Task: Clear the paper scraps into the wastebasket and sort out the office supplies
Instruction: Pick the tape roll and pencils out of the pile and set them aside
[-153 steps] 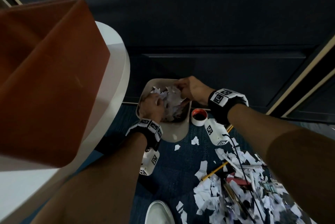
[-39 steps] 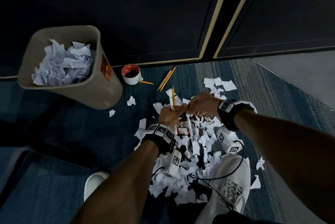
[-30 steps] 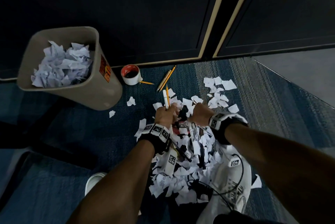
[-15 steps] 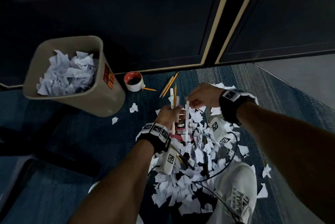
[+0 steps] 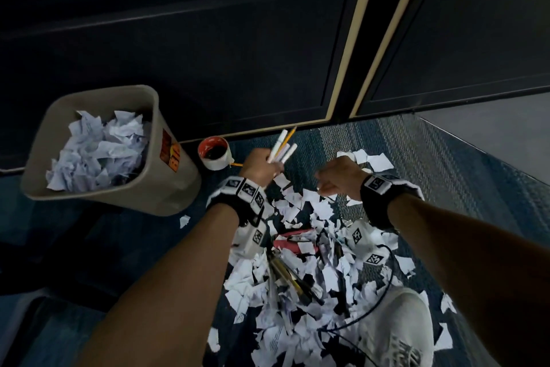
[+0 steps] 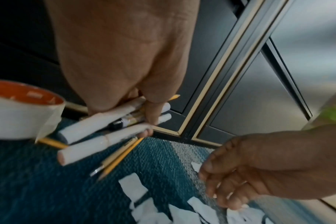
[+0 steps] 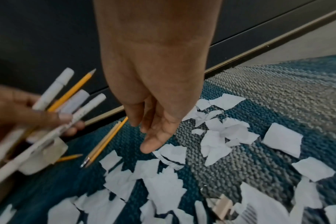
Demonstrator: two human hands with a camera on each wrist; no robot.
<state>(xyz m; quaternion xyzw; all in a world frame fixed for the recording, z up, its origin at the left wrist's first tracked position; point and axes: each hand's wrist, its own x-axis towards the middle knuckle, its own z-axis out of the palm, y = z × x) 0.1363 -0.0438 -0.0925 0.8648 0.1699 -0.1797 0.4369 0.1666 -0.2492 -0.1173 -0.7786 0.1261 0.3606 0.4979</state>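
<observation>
My left hand (image 5: 260, 169) grips a bundle of white markers and a yellow pencil (image 5: 282, 146), held above the carpet close to the tape roll (image 5: 215, 153). The left wrist view shows its fingers (image 6: 151, 115) curled round the markers (image 6: 98, 125). To the right, my right hand (image 5: 337, 179) hangs with relaxed fingers (image 7: 153, 136) and holds nothing. White paper scraps (image 5: 297, 283) lie heaped on the blue carpet below both hands. The beige wastebasket (image 5: 154, 110) stands at the left, filled with crumpled paper (image 5: 95, 152).
Two yellow pencils (image 7: 104, 144) lie on the carpet by the dark cabinet base (image 5: 268, 39). A red item (image 5: 290, 243) and dark pens (image 5: 287, 276) sit among the scraps. A binder clip (image 7: 220, 207) lies nearby. My white shoe (image 5: 395, 334) and a black cable are at lower right.
My right hand has let go of a white marker, which is now in the left hand's bundle, and drawn back to the right. The left hand has moved farther out, near the tape roll.
</observation>
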